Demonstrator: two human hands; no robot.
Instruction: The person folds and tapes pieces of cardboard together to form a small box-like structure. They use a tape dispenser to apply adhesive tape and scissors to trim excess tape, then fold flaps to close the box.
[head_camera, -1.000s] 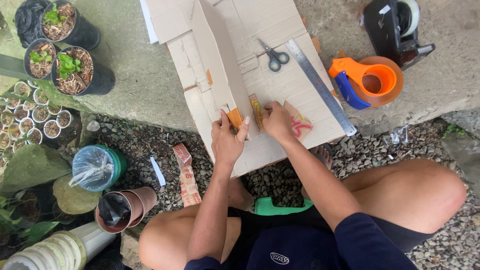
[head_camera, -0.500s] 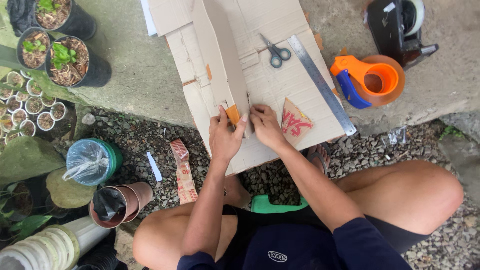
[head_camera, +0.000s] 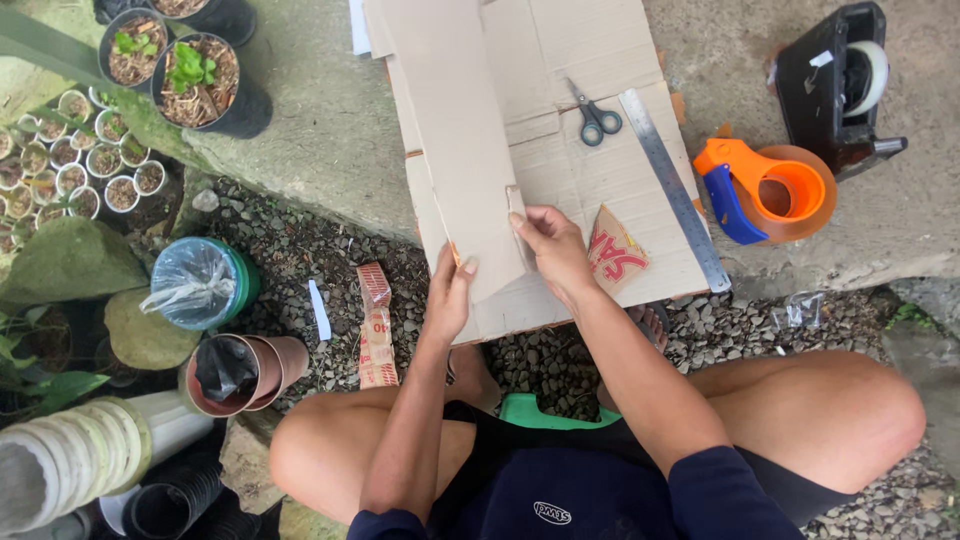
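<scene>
Cardboard sheet (head_camera: 560, 170) lies flat on the concrete slab (head_camera: 330, 140) ahead of us, one long flap (head_camera: 460, 150) folded up along its left side. Our left hand (head_camera: 450, 295) pinches the flap's near edge, wrist bent up; our right hand (head_camera: 555, 250) curls fingers around a thin cardboard strip (head_camera: 516, 215) just beside it. Scissors (head_camera: 597, 118) and metal ruler (head_camera: 675, 190) rest farther right.

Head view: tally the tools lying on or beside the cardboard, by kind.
Scissors: 1
Metal ruler: 1
Tape dispensers: 2, one orange, one black
Total: 4
</scene>
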